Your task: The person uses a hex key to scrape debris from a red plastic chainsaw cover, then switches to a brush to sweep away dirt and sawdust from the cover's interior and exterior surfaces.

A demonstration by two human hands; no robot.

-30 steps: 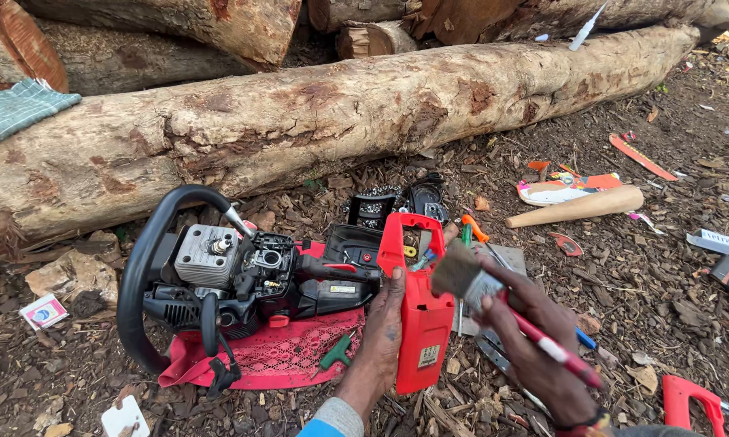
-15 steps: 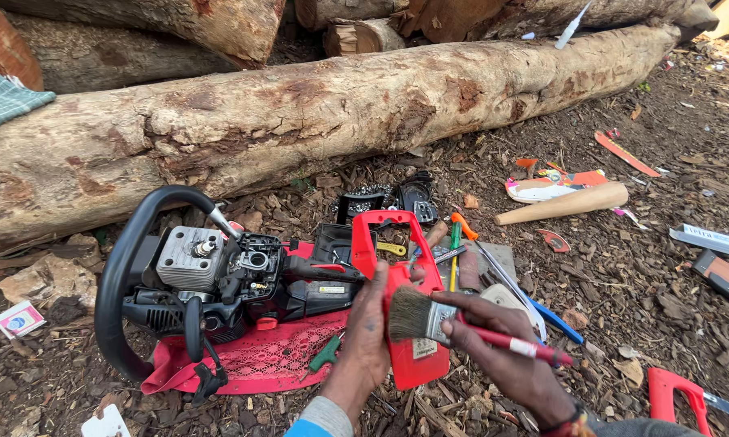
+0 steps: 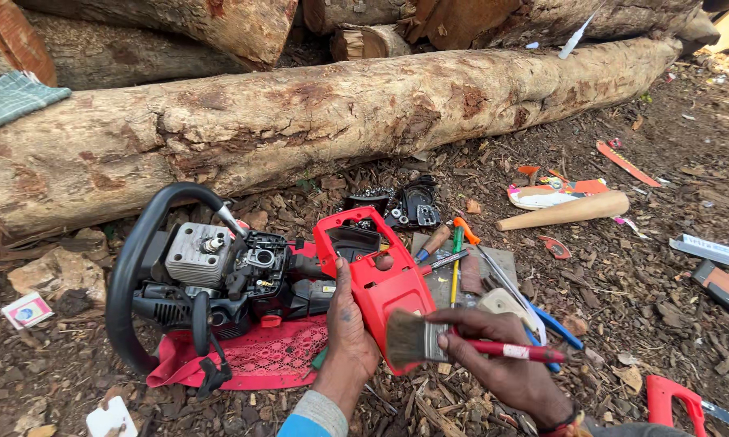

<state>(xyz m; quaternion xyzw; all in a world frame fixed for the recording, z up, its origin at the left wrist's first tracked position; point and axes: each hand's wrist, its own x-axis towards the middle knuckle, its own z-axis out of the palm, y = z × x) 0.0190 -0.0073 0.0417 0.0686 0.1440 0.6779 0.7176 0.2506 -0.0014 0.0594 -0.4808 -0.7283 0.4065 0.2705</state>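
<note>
Red plastic cover (image 3: 378,279), gripped firmly by the left hand (image 3: 350,332), probably wants short outward strokes from the paintbrush (image 3: 461,345) pinched in the right hand (image 3: 506,364).

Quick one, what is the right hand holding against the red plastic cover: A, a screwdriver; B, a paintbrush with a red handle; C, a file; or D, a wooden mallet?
B: the right hand grips a red-handled paintbrush, its bristles against the red cover that the left hand steadies; the wooden mallet lies untouched on the ground.
</note>
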